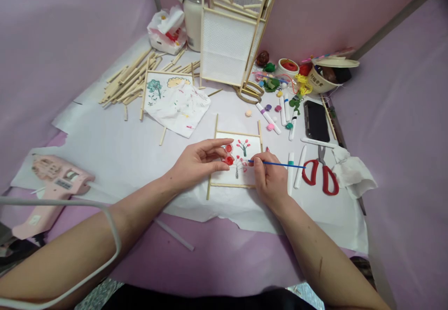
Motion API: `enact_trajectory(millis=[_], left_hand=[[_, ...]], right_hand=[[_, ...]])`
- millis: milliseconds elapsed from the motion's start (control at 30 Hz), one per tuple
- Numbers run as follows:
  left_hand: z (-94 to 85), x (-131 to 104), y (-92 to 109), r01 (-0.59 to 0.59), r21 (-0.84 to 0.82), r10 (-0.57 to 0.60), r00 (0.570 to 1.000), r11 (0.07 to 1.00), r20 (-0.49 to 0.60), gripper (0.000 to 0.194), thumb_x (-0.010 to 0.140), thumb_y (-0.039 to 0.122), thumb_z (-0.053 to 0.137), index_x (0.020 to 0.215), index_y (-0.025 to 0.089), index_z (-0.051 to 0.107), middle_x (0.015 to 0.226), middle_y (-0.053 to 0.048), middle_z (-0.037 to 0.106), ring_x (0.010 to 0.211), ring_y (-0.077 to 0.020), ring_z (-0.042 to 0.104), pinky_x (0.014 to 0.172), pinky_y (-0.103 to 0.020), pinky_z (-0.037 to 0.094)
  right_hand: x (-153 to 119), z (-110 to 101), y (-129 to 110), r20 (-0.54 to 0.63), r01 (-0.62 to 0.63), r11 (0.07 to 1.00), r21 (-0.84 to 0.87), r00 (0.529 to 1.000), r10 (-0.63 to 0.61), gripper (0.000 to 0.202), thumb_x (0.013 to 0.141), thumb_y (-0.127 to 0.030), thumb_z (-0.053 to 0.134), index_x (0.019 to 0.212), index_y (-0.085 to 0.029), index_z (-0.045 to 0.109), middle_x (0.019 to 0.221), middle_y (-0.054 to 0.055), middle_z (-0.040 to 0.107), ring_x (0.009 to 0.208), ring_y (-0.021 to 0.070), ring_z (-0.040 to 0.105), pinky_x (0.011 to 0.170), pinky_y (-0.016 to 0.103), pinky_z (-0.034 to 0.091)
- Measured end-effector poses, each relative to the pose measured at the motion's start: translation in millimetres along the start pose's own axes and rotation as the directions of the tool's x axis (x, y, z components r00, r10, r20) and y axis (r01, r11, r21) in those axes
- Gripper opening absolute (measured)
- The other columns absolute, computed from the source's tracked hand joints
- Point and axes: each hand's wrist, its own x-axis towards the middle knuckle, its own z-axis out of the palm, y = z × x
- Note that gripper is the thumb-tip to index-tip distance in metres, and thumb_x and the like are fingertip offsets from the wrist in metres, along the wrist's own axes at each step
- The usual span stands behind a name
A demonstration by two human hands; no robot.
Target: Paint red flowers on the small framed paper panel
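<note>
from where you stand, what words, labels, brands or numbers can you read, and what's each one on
"阿福奈食" on the side of the cream bowl, third character less certain.
Labels on the pink glue gun: too small and blurred to read.
I can't make out any other text.

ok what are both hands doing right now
left hand: holding small red paint pot, grip closed on it
right hand: grip closed on blue paintbrush
</note>
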Motion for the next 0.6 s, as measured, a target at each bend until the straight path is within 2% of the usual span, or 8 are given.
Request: enact_trajectory(millis=[300,600], left_hand=[[-0.3,-0.8,1.2,0.0,0.002,0.0,1.0,1.0,0.009,0.055,0.066,0.016,0.083,0.118,0.023,0.07,0.088,-0.001,0.072,0.087,-0.0149,0.067,0.096,-0.035,0.052],[0.7,-1.5,3.2,0.022,0.015,-0.022,1.0,1.0,-0.011,0.055,0.065,0.018,0.084,0.118,0.022,0.07,0.088,-0.002,0.071,0.089,-0.018,0.068,0.098,-0.04,0.051]], right_hand=[[0.7,-0.4,-2.2,0.028,-0.017,0.999,0.027,0.999,0.017,0.016,0.096,-0.021,0.044,0.088,-0.021,0.057,0.077,0.003,0.066,0.073,0.0181,0.059,0.069,0.033,0.045],[-1.2,0.0,0.2,-0.012,-0.027,0.999,-0.033,1.0,0.027,0.017,0.096,-0.022,0.043,0.087,-0.022,0.058,0.078,0.004,0.066,0.076,0.0196,0.059,0.071,0.034,0.045]])
